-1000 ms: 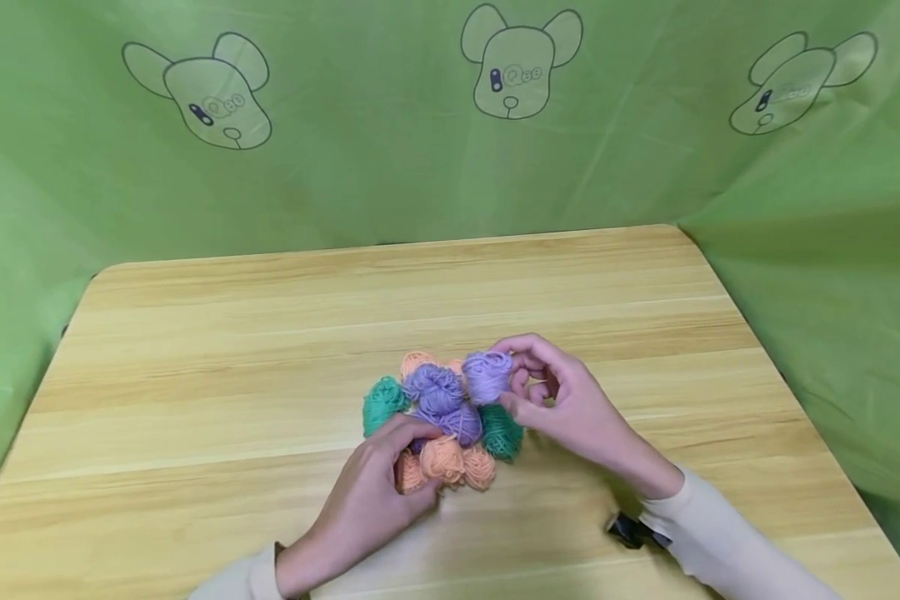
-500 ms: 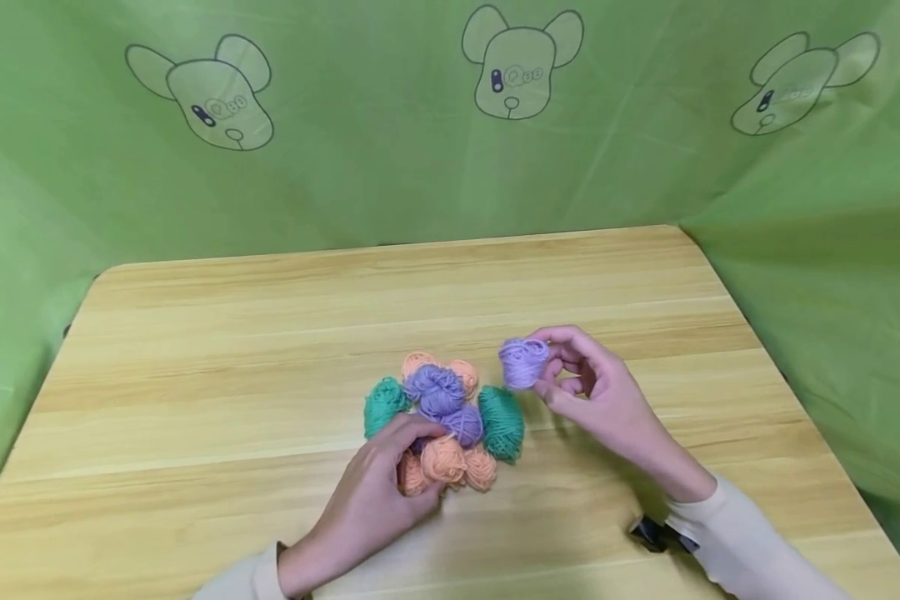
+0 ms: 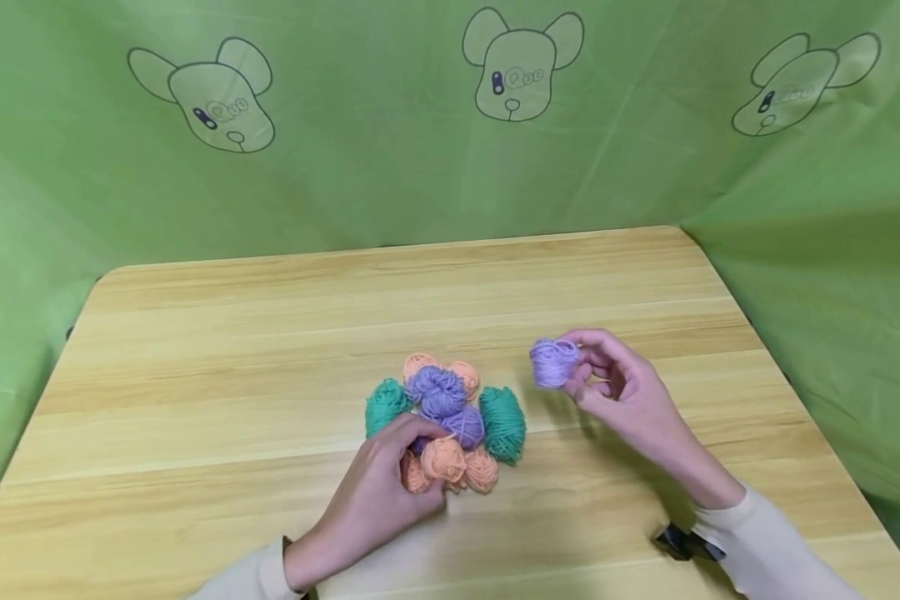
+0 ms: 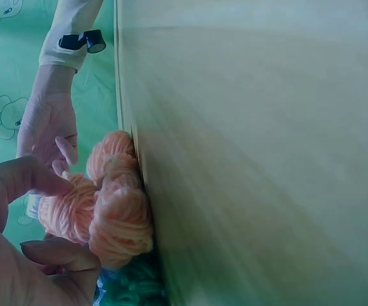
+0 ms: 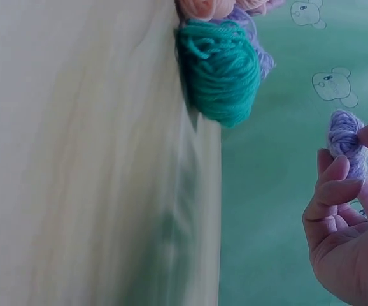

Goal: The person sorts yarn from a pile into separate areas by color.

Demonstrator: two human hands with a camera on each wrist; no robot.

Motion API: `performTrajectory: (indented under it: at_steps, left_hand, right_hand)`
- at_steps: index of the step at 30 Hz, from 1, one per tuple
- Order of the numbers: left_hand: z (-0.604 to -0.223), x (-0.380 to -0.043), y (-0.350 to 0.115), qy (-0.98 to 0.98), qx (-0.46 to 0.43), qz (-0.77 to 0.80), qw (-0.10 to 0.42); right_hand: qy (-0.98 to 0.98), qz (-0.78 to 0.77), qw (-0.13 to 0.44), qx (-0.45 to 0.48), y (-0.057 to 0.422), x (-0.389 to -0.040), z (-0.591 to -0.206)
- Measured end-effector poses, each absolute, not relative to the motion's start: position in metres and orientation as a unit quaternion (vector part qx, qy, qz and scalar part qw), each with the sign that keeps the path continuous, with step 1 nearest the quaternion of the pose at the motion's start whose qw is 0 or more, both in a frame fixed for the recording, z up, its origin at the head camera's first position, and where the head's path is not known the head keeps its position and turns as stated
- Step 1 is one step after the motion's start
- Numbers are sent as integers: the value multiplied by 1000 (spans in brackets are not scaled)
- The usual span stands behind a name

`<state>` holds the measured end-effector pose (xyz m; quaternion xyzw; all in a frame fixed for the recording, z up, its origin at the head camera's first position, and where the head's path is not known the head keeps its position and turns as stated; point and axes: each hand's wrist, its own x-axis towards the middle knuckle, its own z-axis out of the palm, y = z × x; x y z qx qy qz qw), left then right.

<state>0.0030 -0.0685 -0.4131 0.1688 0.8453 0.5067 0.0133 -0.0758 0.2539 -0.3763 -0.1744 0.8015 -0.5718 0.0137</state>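
Note:
My right hand [image 3: 630, 392] pinches a light purple yarn ball [image 3: 553, 363] between thumb and fingers, held above the table to the right of a yarn pile. In the right wrist view that purple yarn ball [image 5: 348, 143] shows well off the tabletop. At the front of the pile my left hand [image 3: 378, 483] grips an orange yarn ball [image 3: 444, 459], its thumb and a finger on either side in the left wrist view. Other orange balls [image 3: 482, 471] lie beside and beneath it. Two purple balls [image 3: 437, 392] are stacked mid-pile, between two green balls [image 3: 502, 425].
More orange balls [image 3: 418, 365] sit at the back of the pile. The wooden table [image 3: 232, 350] has rounded far corners, and a green printed cloth [image 3: 375, 150] hangs around its back and sides. A black device [image 3: 686, 543] is strapped at the right wrist.
My right hand has carried the light purple ball away from the pile to the right, uncovering an orange ball and the right green ball. My left hand has stayed nearly still.

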Motion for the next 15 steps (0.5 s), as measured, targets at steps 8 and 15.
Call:
performTrajectory:
  at_steps: [8,15]
  left_hand:
    - [-412,0,-66,849,171,500,13]
    - [-410,-1,-66,845,168,508,-2]
  right_hand:
    - [804,-571,8,-163,267,-74,-384]
    - [818,-556,-9,-152,281,-73,-388]
